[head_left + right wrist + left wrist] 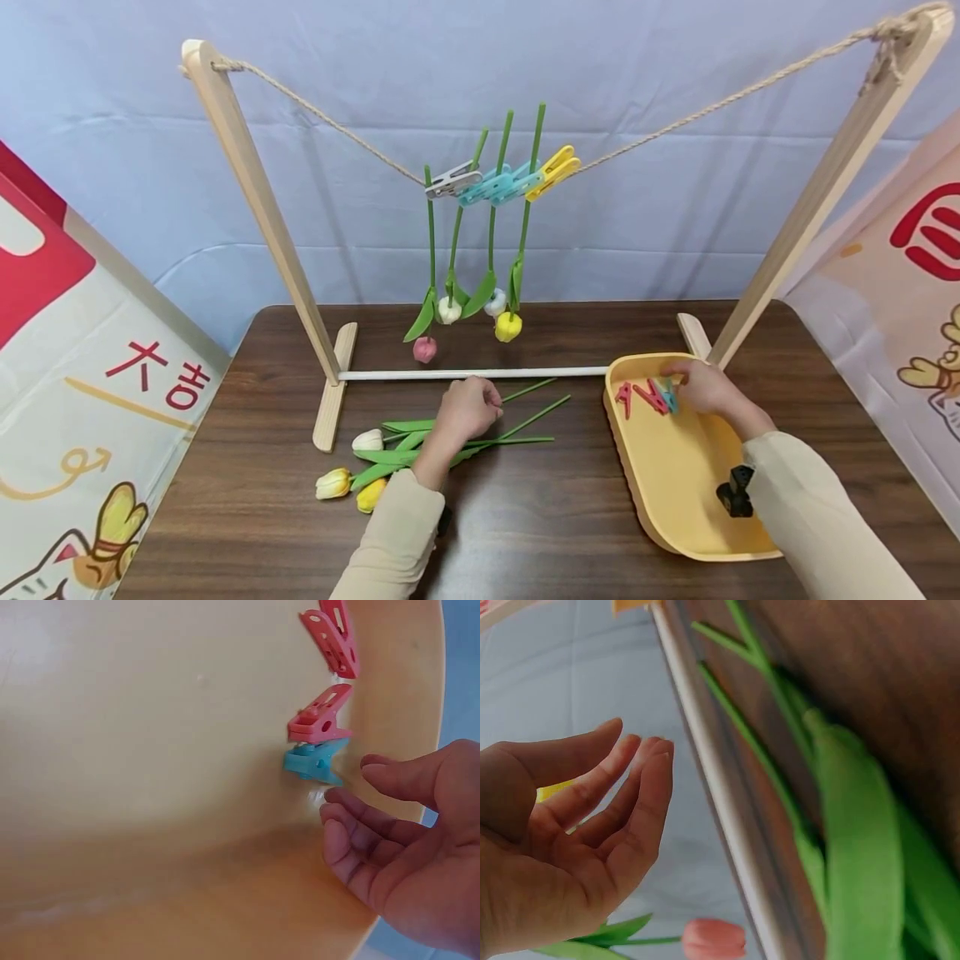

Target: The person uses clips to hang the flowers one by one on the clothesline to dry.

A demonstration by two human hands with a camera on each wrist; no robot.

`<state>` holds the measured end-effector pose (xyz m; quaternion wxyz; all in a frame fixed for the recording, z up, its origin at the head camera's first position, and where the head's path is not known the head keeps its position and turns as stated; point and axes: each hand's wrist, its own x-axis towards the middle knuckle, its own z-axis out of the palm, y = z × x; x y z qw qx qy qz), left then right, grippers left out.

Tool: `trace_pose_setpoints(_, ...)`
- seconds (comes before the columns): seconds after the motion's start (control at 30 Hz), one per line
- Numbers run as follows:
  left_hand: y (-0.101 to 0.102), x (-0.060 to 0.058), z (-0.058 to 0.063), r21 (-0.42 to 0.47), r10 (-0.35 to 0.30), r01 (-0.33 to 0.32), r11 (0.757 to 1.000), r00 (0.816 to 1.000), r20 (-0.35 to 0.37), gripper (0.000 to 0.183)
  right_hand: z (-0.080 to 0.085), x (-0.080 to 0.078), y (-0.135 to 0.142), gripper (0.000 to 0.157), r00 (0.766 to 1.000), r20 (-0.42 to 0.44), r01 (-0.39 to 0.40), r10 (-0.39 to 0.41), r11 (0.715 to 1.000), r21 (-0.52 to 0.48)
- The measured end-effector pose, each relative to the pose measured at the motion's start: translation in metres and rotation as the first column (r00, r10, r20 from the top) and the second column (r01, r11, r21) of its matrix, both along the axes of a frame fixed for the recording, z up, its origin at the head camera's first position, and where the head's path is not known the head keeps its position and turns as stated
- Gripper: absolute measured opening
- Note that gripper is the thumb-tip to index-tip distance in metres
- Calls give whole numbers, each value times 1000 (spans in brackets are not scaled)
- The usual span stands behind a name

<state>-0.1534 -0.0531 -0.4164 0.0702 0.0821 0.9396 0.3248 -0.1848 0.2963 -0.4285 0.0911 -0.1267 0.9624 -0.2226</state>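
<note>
My left hand (468,408) hovers over the artificial tulips on the table, its fingers loosely bent and nothing between them. Those tulips have a white bloom (368,441), a pale yellow bloom (333,483) and a yellow bloom (372,495), with green stems (769,765) pointing right. Inside the yellow tray (660,508), my right hand (705,387) reaches down at the far end. Its thumb and fingers are parted beside a blue clothespin (313,761), without gripping it. Two pink clothespins, one close by (321,716) and one farther off (334,641), lie in a row with it.
A wooden frame (262,217) with a white crossbar (472,374) stands across the table. From its sagging rope (322,122) several tulips hang bloom-down, clipped by grey (453,179), blue (517,183) and yellow (553,172) clothespins. Printed panels (112,417) flank both sides.
</note>
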Motion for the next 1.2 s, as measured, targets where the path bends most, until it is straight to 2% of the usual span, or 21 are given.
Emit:
trace_pose_setpoints(0.17,5,6,-11,-46,-19,21,999,999,31,10,-7,-2,3,21,998,-51,-22,22,1000,8)
trace_pose_setpoints(0.4,7,13,-22,-79,-11,13,997,1000,24,13,-10,0,5,19,998,-62,-20,20,1000,-4)
trace_pose_setpoints(0.57,7,15,-26,-87,-15,16,996,1000,7,13,-10,2,5,16,1000,-12,7,-8,1000,-25)
trace_pose_setpoints(0.77,9,15,-21,-62,-19,20,998,1000,18,14,-10,5,5,10,995,84,53,-50,998,-38)
trace_pose_setpoints(0.9,13,13,-15,-41,-24,26,999,999,42,13,-5,6,4,12,989,140,63,-57,997,-37)
trace_pose_setpoints(1.03,18,11,-8,-26,-36,37,999,999,31,10,7,6,1,15,996,92,-6,5,1000,13)
trace_pose_setpoints(1.2,27,10,2,-1,-105,105,994,994,-29,6,33,4,-14,21,997,10,-75,75,996,42)
